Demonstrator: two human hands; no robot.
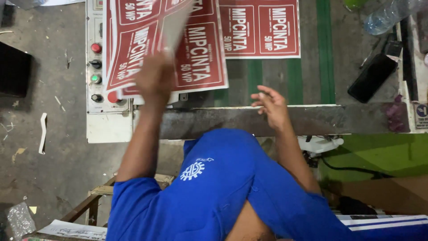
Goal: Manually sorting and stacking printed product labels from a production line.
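Observation:
My left hand (154,79) is raised and grips a fanned bundle of red printed sheets (196,58) with white lettering, held over the left end of the machine table. My right hand (269,105) hovers with fingers apart and nothing in it, just above the dark metal front bar (339,119) of the table. Another red printed sheet (261,29) lies flat on the grey table surface with green belts (324,53), behind and above my right hand. My blue clothing fills the bottom of the view.
A white control panel (96,67) with red, green and black buttons stands left of the sheets. A black phone (372,77) and a clear plastic bottle (385,15) lie at the right. A wooden stool frame (96,196) and paper scraps are on the concrete floor.

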